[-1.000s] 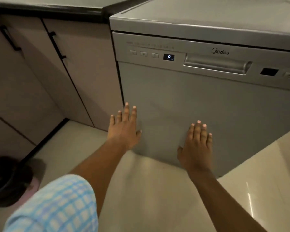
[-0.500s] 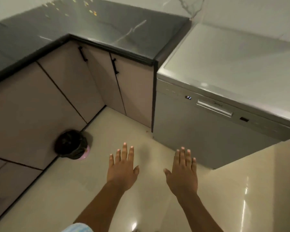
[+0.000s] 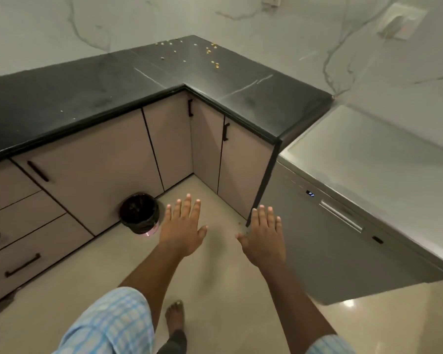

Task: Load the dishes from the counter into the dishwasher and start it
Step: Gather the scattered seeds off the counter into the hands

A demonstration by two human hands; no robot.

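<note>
The silver dishwasher (image 3: 325, 249) stands at the right with its door shut and a small display (image 3: 310, 193) lit on the control strip. Its handle (image 3: 342, 218) lies to the right of the display. My left hand (image 3: 182, 228) and my right hand (image 3: 265, 235) hover palm down over the floor, fingers straight and spread, holding nothing. Both are apart from the dishwasher, the right one just left of its front. The black L-shaped counter (image 3: 92, 98) carries no dishes in view, only small yellow crumbs (image 3: 212, 54) near the far corner.
Beige cabinets with black handles (image 3: 100, 172) run under the counter. A small black-lined bin (image 3: 140, 213) stands on the floor by the cabinets, left of my left hand. My bare foot (image 3: 175, 315) is on the glossy beige floor below.
The view has pulled back and risen from close to the dishwasher front. My hands, which were flat near the door, now hover over the floor away from it.
</note>
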